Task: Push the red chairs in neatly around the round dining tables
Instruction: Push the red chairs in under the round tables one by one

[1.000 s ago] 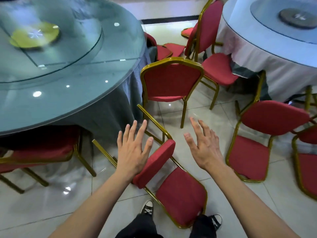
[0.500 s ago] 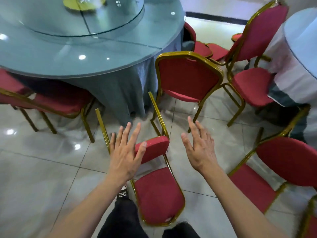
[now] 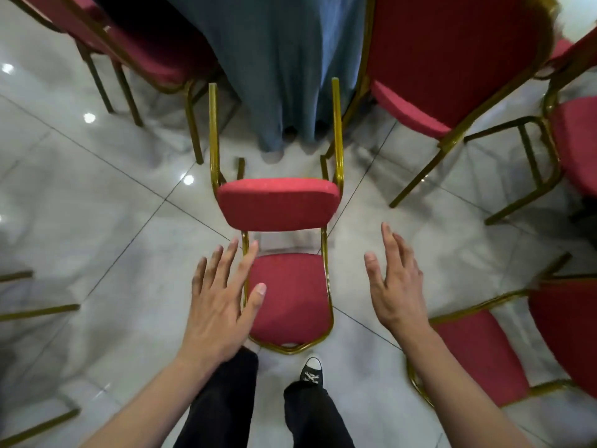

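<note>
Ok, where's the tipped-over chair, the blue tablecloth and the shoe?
tipped-over chair [image 3: 277, 205]: head view, on its red seat cushion.
blue tablecloth [image 3: 284, 76]: head view, on its hanging folds.
shoe [image 3: 311, 370]: head view, on its laces.

A tipped-over chair with gold-painted metal frame [image 3: 337, 130] is seen padded in plain red fabric on seat and back. The same red upholstery and gold tubing are repeated on the upright banquet chair at upper right [image 3: 452, 59] and the chair at lower right [image 3: 478, 354]. A grey-blue pleated tablecloth [image 3: 284, 59] is shown without pattern. The glossy floor of pale grey marbled tiles [image 3: 97, 221] is crossed by thin dark grout lines. Black trousers [image 3: 223, 405] and a black sneaker with white toe cap and laces [image 3: 311, 371] are visible.
</note>
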`<state>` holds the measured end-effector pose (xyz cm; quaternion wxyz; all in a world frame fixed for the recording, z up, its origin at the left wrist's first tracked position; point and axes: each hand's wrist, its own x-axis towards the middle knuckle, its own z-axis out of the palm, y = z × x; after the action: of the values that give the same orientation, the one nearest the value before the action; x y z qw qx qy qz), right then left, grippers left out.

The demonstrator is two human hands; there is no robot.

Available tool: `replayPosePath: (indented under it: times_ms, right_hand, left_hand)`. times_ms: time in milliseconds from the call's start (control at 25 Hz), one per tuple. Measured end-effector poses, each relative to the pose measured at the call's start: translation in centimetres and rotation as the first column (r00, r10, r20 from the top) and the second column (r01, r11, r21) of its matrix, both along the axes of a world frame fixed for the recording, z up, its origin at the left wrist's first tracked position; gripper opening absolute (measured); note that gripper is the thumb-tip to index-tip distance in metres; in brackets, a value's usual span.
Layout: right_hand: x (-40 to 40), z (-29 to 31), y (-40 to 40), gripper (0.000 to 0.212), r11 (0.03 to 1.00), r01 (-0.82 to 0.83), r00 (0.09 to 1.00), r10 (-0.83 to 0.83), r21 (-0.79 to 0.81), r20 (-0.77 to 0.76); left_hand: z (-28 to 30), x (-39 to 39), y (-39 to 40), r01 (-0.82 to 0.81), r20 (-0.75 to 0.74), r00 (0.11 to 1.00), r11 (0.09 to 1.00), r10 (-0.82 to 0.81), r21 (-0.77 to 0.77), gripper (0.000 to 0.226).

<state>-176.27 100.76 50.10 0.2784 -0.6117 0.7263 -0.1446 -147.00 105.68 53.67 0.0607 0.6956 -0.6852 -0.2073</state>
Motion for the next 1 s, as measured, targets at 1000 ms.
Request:
replayPosePath:
  times_ms: [1000]
  right_hand:
    - [2.1,-58.6,9.0,0.065,0.966,-0.232,0.959,0.247,0.114,-0.141]
  left_hand:
    - [-60.5,2.3,8.8,-0.095,0.03,0.995,0.971,0.09,0.22,0.077]
